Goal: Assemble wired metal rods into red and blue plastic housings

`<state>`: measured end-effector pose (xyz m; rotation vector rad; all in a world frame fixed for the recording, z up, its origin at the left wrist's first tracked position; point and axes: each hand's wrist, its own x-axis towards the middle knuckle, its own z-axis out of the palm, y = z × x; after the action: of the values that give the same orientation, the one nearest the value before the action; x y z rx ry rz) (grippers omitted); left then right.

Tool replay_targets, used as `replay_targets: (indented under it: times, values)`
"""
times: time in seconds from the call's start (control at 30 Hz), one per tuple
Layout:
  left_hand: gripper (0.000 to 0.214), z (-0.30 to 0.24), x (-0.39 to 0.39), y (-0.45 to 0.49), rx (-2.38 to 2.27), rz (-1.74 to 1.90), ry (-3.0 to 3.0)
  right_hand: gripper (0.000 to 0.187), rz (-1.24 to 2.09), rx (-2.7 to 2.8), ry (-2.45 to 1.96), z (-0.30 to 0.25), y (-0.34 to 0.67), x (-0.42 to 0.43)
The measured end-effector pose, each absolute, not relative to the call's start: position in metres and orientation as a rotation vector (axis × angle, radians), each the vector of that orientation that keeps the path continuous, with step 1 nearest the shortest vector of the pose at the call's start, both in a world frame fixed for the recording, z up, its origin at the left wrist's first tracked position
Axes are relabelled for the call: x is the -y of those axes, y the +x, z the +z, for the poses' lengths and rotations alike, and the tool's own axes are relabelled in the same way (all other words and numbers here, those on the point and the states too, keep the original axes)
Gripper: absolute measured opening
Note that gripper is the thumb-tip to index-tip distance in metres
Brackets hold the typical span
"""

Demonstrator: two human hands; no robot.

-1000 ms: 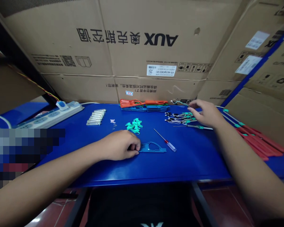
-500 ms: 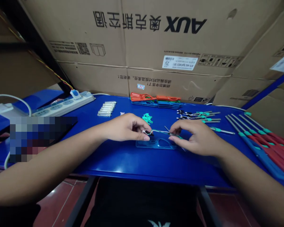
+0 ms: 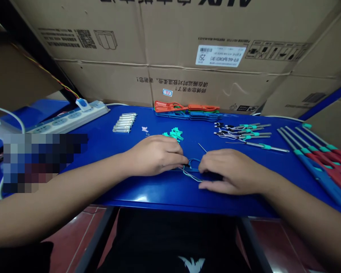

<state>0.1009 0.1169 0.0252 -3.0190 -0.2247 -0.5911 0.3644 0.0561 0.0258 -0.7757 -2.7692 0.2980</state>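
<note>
My left hand [image 3: 160, 155] is closed, fingertips pinching a small black part [image 3: 186, 165] over the blue plastic handle shell [image 3: 193, 160]. Thin white, green and dark wires [image 3: 191, 175] run from that part to the thumb of my right hand [image 3: 230, 171]. The right fingers are curled around the other end of the wired assembly, which they mostly hide. A thin metal rod [image 3: 202, 147] sticks out above the right knuckles. The shell lies on the blue table [image 3: 159, 193], partly covered by both hands.
Teal clips [image 3: 174, 133] lie beyond my left hand, near glassy tubes [image 3: 125, 123]. Orange and blue shells [image 3: 173, 110] are stacked by the cardboard box [image 3: 116, 79]. Wired metal tubes [image 3: 255, 134] and red and blue lighter-like sticks [image 3: 318, 167] lie right. A power strip [image 3: 68, 120] stands left.
Both hands have come down onto the blue shell, with the wired assembly still between them. The black part is now at the shell, and the wires sag toward me. The camera view has tilted down.
</note>
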Motion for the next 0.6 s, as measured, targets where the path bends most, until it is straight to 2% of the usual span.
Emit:
replay_targets:
  times: [0.07, 0.2, 0.4, 0.6]
  values:
    - [0.025, 0.025, -0.116, 0.102, 0.190, -0.660, -2.934, 0.016, 0.212, 2.610, -0.773, 0.024, 0.360, -0.058]
    - [0.021, 0.023, -0.115, 0.104, 0.163, -0.799, -2.822, 0.018, 0.049, 2.464, -0.664, 0.016, 0.350, -0.061]
    - [0.020, 0.020, -0.118, 0.105, 0.268, -0.929, -2.879, 0.020, 0.033, 2.356, -0.725, 0.011, 0.346, -0.062]
    - [0.017, 0.023, -0.127, 0.101, 0.582, -0.517, -3.332, 0.024, 0.131, 2.350, -0.722, 0.008, 0.351, -0.069]
